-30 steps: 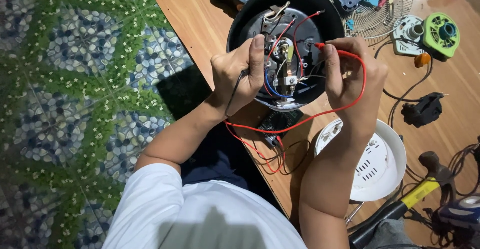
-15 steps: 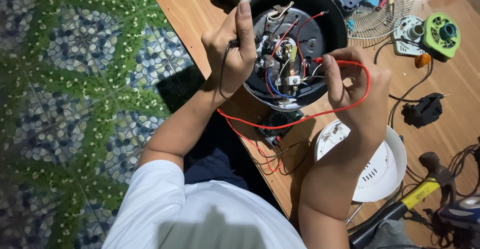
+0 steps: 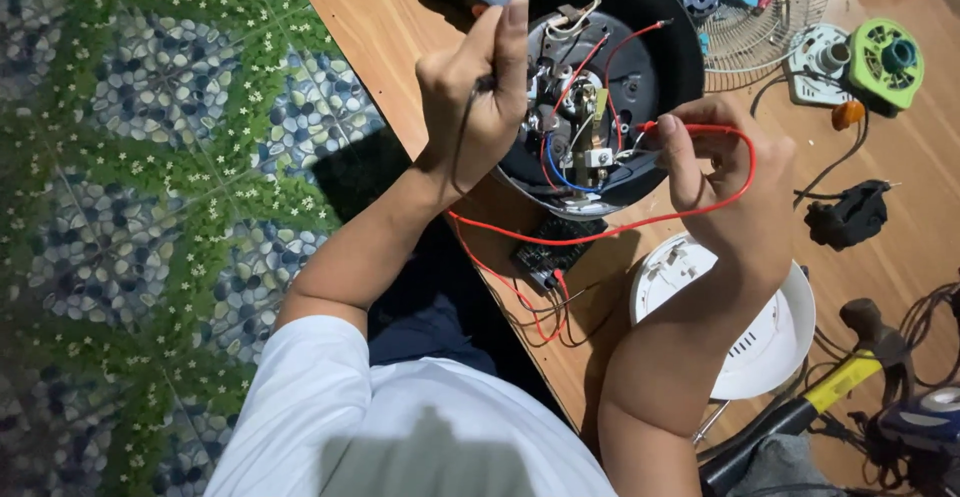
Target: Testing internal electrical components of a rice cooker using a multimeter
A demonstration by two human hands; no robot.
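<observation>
A round black appliance base (image 3: 610, 77) is seen turned underside-up on the wooden desk (image 3: 390, 27), so that its wiring and metal terminals are exposed. The left hand (image 3: 480, 87) is clenched around a thin black probe lead (image 3: 462, 137), thumb raised, at the base's left rim. The fingers of the right hand (image 3: 725, 182) are pinched on a red probe (image 3: 665, 127), whose tip is set against the terminals near the centre. A red lead (image 3: 620, 227) loops from it to a small black meter (image 3: 555, 247) lying just below the base. A white round cover (image 3: 770, 337) lies beside the right forearm. No readable labels are made out; a green-and-white motor part (image 3: 880, 57) and a wire fan grille (image 3: 770, 17) lie at the far right.
</observation>
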